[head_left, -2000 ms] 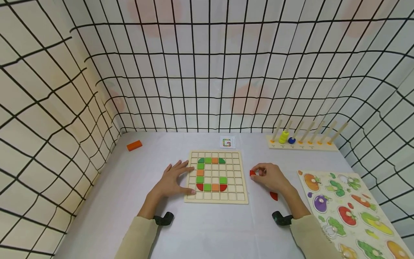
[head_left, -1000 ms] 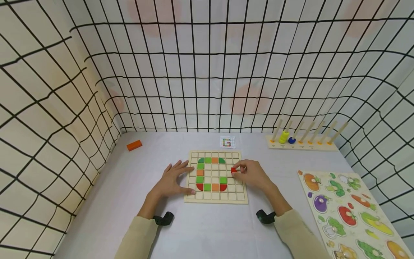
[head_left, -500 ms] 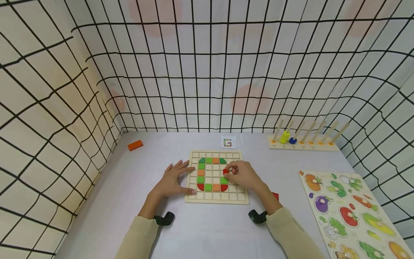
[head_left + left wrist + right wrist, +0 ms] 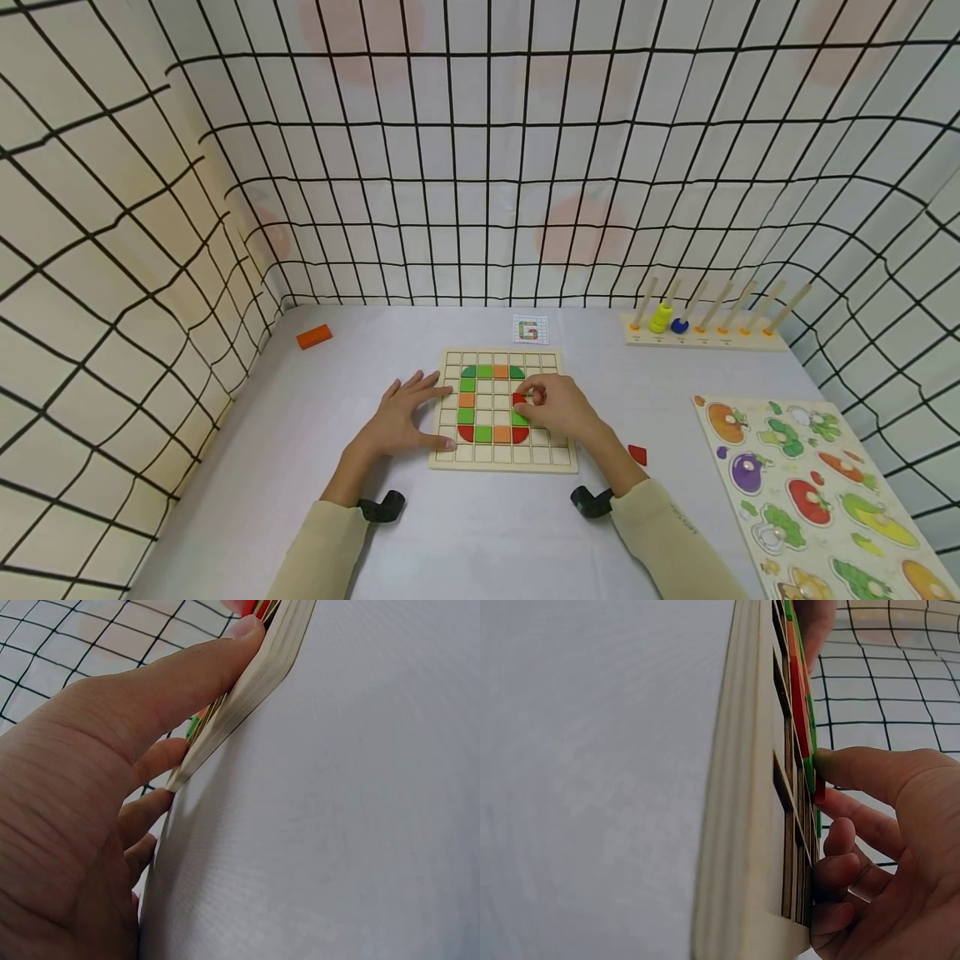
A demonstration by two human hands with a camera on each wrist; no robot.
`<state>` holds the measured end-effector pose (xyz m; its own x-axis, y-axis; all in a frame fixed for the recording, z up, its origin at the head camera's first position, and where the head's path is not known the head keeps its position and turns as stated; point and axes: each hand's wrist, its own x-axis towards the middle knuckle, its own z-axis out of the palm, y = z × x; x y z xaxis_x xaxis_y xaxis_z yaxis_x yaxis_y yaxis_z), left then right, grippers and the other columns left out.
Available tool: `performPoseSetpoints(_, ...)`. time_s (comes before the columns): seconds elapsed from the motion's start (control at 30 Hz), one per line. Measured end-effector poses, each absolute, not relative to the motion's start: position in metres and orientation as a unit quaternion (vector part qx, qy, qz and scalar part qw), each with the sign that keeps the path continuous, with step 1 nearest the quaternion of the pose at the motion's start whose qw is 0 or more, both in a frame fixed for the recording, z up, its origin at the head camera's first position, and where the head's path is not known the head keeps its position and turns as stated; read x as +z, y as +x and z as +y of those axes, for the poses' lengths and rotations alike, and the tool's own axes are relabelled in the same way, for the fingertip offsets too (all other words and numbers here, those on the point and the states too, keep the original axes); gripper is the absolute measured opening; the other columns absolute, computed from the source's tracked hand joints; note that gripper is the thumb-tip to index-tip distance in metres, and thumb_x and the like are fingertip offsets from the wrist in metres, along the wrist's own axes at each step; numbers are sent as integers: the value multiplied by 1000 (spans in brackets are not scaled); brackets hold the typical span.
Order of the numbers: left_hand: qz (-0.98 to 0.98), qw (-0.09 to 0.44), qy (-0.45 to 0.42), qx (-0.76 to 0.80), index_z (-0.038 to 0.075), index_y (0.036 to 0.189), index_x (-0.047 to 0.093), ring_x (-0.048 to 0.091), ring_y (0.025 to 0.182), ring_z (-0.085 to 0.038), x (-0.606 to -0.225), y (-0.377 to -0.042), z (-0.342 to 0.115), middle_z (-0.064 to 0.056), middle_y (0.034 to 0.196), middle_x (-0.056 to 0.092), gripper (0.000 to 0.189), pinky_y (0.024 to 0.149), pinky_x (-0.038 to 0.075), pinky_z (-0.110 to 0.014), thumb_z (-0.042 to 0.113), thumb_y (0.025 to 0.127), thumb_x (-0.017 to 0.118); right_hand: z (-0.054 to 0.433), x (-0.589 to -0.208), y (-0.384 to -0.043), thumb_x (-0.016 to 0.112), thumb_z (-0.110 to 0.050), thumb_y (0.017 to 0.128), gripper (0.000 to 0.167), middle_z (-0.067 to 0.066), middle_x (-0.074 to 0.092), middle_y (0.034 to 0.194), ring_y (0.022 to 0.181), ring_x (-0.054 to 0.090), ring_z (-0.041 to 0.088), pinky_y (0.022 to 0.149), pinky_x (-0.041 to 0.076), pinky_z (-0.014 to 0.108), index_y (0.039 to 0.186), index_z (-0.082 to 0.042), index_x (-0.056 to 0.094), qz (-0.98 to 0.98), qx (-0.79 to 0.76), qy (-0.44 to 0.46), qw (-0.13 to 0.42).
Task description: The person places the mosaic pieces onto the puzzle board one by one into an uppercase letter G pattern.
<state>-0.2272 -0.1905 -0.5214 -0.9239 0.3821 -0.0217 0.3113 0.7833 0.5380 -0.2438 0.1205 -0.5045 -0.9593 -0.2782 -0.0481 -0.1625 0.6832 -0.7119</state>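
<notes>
A square wooden grid board (image 4: 551,454) carries green, orange and red tiles laid in a C-like outline. My left hand (image 4: 397,423) rests at its left edge with fingers spread; in the left wrist view the thumb (image 4: 217,664) lies on the board's rim. On the board's right half, my right hand (image 4: 564,408) pinches a small red tile (image 4: 519,399) between thumb and index finger, just above a green tile (image 4: 520,418). In the right wrist view that red tile (image 4: 820,790) stands at the board's surface, and whether it is fully seated I cannot tell.
Another red tile (image 4: 637,454) lies on the table right of the board. A small pattern card (image 4: 531,330) is behind the board. An orange block (image 4: 313,337) lies far left, a peg stand (image 4: 705,337) back right, a vegetable puzzle board (image 4: 813,492) at right. Black netting (image 4: 487,179) surrounds the table.
My right hand has carried the red tile leftward from the table beside the board to a cell above the right green tile. The left hand has stayed in place.
</notes>
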Motion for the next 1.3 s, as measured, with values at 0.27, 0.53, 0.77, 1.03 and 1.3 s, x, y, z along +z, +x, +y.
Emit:
performPoseSetpoints(0.27, 939, 67, 185, 283, 29, 150, 55, 15, 161, -30, -522, -227, -192, -1, 169, 32, 92, 129, 6, -62, 63, 70, 84, 121, -505, -244, 80, -27, 89, 22, -3, 53, 70, 61, 45, 12, 57, 32, 25, 107, -16, 75, 914, -379, -124, 77)
performPoseSetpoints(0.53, 938, 73, 185, 283, 28, 150, 54, 15, 161, -30, -520, -225, -190, -2, 169, 31, 92, 129, 5, -61, 62, 71, 85, 123, -501, -239, 78, -23, 91, 20, -1, 54, 73, 62, 45, 13, 58, 35, 25, 108, -14, 75, 904, -402, -120, 80)
performPoseSetpoints(0.77, 938, 74, 188, 281, 28, 151, 54, 15, 161, -30, -519, -225, -191, -2, 169, 31, 92, 129, 5, -61, 64, 71, 84, 139, -492, -237, 77, -24, 92, 23, 0, 55, 77, 65, 46, 16, 58, 37, 27, 111, -11, 76, 902, -412, -110, 62)
performPoseSetpoints(1.03, 940, 69, 193, 273, 29, 151, 53, 16, 161, -30, -520, -225, -192, -2, 169, 31, 92, 129, 6, -61, 65, 71, 83, 178, -488, -228, 79, -28, 90, 26, 1, 55, 80, 69, 48, 17, 57, 38, 27, 111, -13, 75, 926, -368, -76, 36)
performPoseSetpoints(1.3, 940, 70, 190, 275, 29, 151, 53, 15, 161, -30, -521, -226, -192, -2, 170, 31, 92, 129, 5, -61, 64, 71, 83, 219, -485, -210, 79, -32, 91, 26, 0, 55, 81, 67, 49, 16, 54, 39, 27, 111, -16, 75, 940, -336, -59, 21)
